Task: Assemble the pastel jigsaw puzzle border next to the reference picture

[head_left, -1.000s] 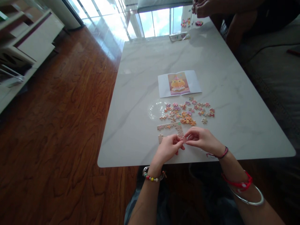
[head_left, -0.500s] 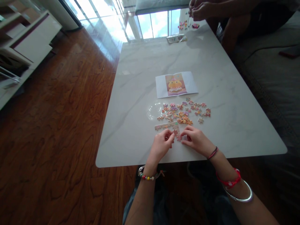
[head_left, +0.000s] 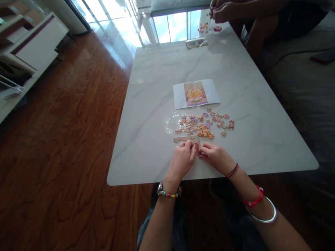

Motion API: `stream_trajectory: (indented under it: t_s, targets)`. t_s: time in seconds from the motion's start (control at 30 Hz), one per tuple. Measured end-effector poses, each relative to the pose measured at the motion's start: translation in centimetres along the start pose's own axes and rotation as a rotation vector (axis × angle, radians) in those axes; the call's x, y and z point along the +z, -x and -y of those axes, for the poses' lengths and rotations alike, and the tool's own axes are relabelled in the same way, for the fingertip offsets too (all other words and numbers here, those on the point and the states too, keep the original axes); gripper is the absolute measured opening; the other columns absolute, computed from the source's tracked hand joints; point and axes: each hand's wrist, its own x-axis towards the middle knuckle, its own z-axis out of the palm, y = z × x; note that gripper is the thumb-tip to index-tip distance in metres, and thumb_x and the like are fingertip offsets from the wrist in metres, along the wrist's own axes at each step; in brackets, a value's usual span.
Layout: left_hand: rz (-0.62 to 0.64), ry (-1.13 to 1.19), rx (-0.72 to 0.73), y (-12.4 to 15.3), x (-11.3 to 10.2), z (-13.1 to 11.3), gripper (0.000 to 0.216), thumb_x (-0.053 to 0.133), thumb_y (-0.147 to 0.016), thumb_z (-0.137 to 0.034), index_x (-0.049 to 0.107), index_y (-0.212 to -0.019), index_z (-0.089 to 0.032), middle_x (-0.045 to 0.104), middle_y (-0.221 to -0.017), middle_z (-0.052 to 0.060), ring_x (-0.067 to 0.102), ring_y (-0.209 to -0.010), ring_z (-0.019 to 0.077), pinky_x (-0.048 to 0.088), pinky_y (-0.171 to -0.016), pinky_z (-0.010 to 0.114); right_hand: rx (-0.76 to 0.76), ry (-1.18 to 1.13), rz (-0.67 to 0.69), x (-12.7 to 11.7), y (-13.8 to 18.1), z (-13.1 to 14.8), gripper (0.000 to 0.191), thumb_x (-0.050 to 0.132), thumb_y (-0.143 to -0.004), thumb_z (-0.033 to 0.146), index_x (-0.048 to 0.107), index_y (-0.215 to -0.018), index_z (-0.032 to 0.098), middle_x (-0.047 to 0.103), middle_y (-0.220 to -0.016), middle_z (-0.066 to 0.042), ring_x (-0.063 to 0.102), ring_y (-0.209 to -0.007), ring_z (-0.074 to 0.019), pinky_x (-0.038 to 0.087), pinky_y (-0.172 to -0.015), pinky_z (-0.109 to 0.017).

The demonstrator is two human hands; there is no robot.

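Note:
Near the front edge of the table, a partly joined jigsaw puzzle [head_left: 183, 138] forms a strip along its top, with a short column running down its right side. My left hand [head_left: 183, 157] is closed at the inner side of that column, its fingertips on a pink puzzle piece [head_left: 197, 145]. From the right, my right hand [head_left: 217, 157] pinches at the column's lower end, thumb and fingers close together. My fingers partly hide the pieces there. Just beyond lie several loose puzzle pieces [head_left: 193, 120], with an orange cluster [head_left: 206, 133] close to the strip.
A creased sheet with a printed cartoon picture [head_left: 196, 94] lies behind the pieces on the white marbled table [head_left: 146, 104]. Farther back are a clear plastic packet [head_left: 196, 42] and another person's hands [head_left: 223, 12] over small colourful pieces. A sofa stands on the right.
My left hand has moved slightly up and right, turning palm-down over the column. My right hand has shifted a little left and its fingers have drawn closer together.

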Motion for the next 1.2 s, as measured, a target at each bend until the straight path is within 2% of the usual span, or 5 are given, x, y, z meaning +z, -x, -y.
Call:
stream_trajectory:
  t_s: [0.3, 0.57, 0.8, 1.0, 1.2]
  targets:
    - [0.043, -0.017, 0.010, 0.5, 0.0, 0.2, 0.019, 0.030, -0.088, -0.028, 0.045, -0.079, -0.020, 0.054, -0.075, 0.002, 0.053, -0.082, 0.0168, 0.041, -0.071, 0.029, -0.104, 0.100, -0.074, 0.6, 0.7, -0.3, 0.019, 0.044, -0.084, 0.028, 0.058, -0.079, 0.015, 0.057, -0.075, -0.004, 0.053, -0.062, -0.0108, 0.038, -0.056, -0.022]
    - [0.044, -0.037, -0.011, 0.5, 0.2, 0.4, 0.020, 0.029, -0.088, -0.029, 0.046, -0.081, -0.020, 0.054, -0.076, 0.003, 0.053, -0.082, 0.0174, 0.041, -0.071, 0.030, -0.157, 0.219, -0.205, 0.9, 1.1, -0.2, 0.026, 0.039, -0.086, 0.022, 0.059, -0.071, 0.016, 0.057, -0.069, -0.003, 0.051, -0.057, -0.0085, 0.035, -0.055, -0.022]
    - [0.057, -0.029, -0.040, 0.5, 0.1, 0.0, 0.019, 0.031, -0.088, -0.028, 0.047, -0.080, -0.019, 0.055, -0.076, 0.003, 0.054, -0.082, 0.0170, 0.041, -0.071, 0.030, -0.214, 0.245, -0.244, 1.0, 1.1, -0.5, 0.024, 0.038, -0.086, 0.018, 0.060, -0.076, 0.016, 0.058, -0.069, -0.002, 0.050, -0.055, -0.0071, 0.034, -0.053, -0.021]
    - [0.060, -0.051, -0.044, 0.5, 0.1, -0.4, 0.020, 0.030, -0.088, -0.028, 0.046, -0.080, -0.020, 0.057, -0.076, 0.003, 0.054, -0.084, 0.0173, 0.041, -0.071, 0.029, -0.044, 0.192, -0.287, 1.4, 0.6, 0.2, 0.020, 0.038, -0.085, 0.017, 0.058, -0.081, 0.015, 0.058, -0.074, -0.004, 0.054, -0.064, -0.0108, 0.038, -0.058, -0.021]
    - [0.052, -0.088, -0.049, 0.6, 0.3, -0.5, 0.020, 0.030, -0.088, -0.028, 0.046, -0.081, -0.020, 0.057, -0.075, 0.003, 0.054, -0.084, 0.0179, 0.040, -0.071, 0.030, 0.053, 0.071, -0.205, 1.4, 0.4, 0.3, 0.015, 0.041, -0.083, 0.017, 0.055, -0.085, 0.015, 0.056, -0.076, -0.005, 0.053, -0.070, -0.0140, 0.041, -0.064, -0.024]
